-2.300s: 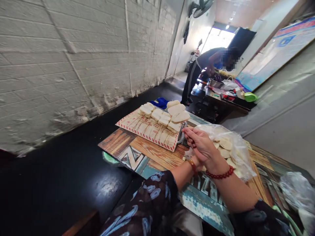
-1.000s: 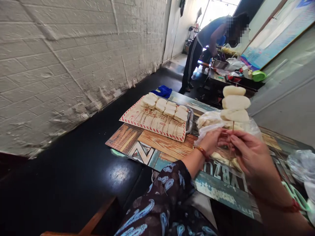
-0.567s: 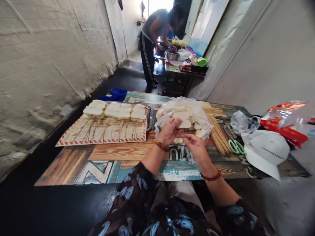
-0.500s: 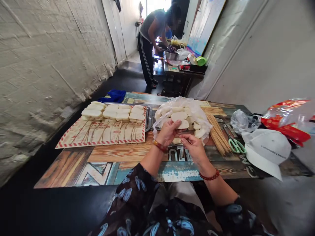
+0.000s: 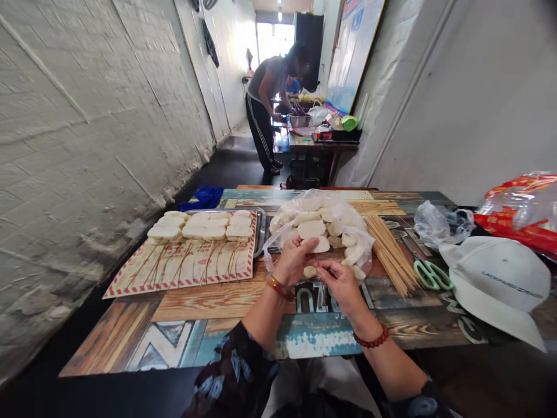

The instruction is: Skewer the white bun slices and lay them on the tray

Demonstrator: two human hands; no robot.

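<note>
My left hand [image 5: 292, 259] is closed on a pale white slice [image 5: 321, 244] in front of the open plastic bag [image 5: 361, 232], which holds several more slices. Beside it, my right hand [image 5: 342, 281] is pinched with thumb and forefinger together; what they grip is too small to make out. A bundle of thin wooden sticks [image 5: 391, 255] lies to the right of the bag. At the left, skewered white slices [image 5: 204, 226] rest in rows on a tray [image 5: 261, 232], their sticks over a paper sheet [image 5: 174, 267] with a red striped border.
Green-handled scissors [image 5: 433, 274], a white cap [image 5: 496, 284], a crumpled clear bag [image 5: 441, 222] and red packaging [image 5: 517, 223] lie at the right. A blue cloth [image 5: 202, 198] sits at the far left corner. Beyond, a person [image 5: 265, 104] bends over another table [image 5: 322, 148].
The view has tilted up, so the table sits lower in the picture. My hands stay by the bag in nearly the same pose, the left still on the slice.
</note>
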